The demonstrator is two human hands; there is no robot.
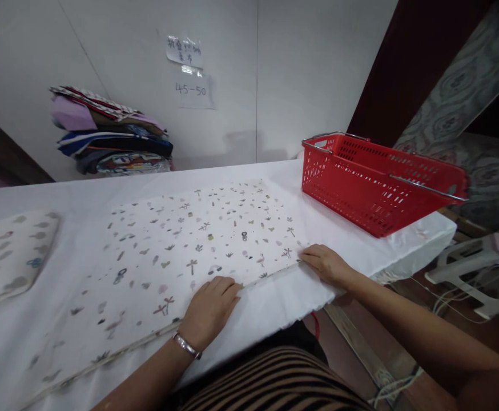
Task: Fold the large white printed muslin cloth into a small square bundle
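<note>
While left grip [212, 305], right grip [324, 264] touch near edge | cloth [228, 237] beyond — clamped or apart: can't tell

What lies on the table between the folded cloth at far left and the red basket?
In the head view, a printed cloth lies spread between the folded cloth and red basket, with strips of white table on either side.

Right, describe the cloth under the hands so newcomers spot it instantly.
Find the white table. Left of its red basket lies a pale cloth, the left hand and right hand on its near edge. Unlike the folded cloth at far left, it is spread out, scattered with palm trees.
</note>
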